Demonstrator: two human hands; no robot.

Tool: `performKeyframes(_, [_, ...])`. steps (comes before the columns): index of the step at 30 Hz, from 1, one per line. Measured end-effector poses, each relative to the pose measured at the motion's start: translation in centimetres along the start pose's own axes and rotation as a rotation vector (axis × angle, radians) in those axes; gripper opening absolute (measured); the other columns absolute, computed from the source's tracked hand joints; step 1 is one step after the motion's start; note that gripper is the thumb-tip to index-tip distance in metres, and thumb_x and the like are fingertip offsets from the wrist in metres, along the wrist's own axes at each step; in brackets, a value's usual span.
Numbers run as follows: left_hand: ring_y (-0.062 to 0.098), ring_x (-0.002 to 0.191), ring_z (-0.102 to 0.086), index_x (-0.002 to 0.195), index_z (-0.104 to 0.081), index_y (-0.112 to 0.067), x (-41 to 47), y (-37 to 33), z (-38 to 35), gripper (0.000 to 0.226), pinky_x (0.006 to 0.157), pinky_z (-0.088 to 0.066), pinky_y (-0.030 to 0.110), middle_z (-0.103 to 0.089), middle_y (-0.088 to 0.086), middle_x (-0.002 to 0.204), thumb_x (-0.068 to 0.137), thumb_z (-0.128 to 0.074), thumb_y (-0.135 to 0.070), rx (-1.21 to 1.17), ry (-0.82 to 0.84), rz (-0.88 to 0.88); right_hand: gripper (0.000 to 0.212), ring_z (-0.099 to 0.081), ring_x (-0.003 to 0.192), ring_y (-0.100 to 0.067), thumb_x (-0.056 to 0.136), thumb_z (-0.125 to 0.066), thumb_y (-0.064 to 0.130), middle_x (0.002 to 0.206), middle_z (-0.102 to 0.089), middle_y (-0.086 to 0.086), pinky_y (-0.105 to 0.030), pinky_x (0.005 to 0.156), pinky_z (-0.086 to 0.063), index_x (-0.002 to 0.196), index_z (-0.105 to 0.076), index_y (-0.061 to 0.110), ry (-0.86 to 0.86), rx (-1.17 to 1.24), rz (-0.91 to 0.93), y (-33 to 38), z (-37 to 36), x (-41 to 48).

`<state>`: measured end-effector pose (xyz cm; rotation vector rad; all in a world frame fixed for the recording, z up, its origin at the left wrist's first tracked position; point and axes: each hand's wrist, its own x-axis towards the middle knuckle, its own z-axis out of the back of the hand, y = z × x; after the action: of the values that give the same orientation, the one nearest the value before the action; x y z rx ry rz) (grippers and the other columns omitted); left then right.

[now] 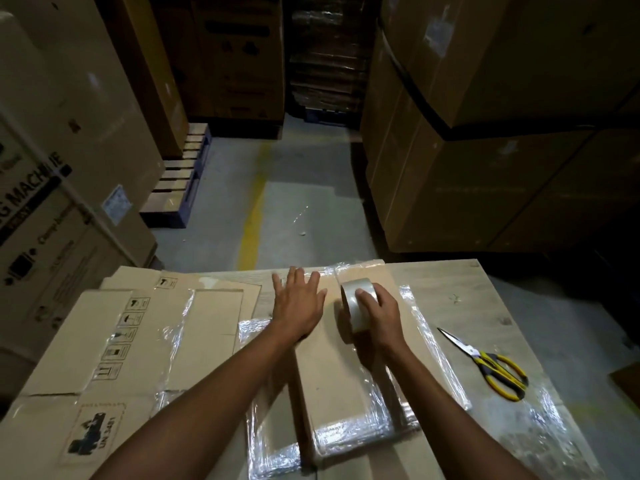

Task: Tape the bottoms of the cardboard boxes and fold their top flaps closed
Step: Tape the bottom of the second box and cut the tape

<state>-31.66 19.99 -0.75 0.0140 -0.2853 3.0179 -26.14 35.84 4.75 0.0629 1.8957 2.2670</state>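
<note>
A cardboard box [332, 389] lies in front of me on the work surface, its flaps edged with shiny clear tape. My left hand [298, 303] presses flat on the box's far part, fingers spread. My right hand [377, 317] grips a roll of clear packing tape [355, 303], which stands on edge on the box along the centre seam. A strip of tape runs from the roll toward me over the cardboard.
Flattened cardboard boxes [114, 348] with printed symbols are stacked at the left. Yellow-handled scissors [491, 365] lie on the wooden table [450, 282] at the right. Tall stacked cartons [485, 150] and a pallet [180, 181] flank a concrete aisle with a yellow line [252, 216].
</note>
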Motion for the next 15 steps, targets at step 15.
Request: performKeyframes(15, [0.018,0.075,-0.066,0.081,-0.074,0.0,5.9,-1.0,2.9,0.04,0.073,-0.047,0.027,-0.074,0.009,0.084,0.098,-0.054,-0.03,-1.365,0.255,0.323,0.039,-0.055,0.064,-0.01,0.104,-0.048,0.028,0.072,-0.06,-0.007,-0.021,0.055,-0.046,0.083,-0.061,-0.003,0.016,0.143,0.039,-0.5,-1.5,2.9])
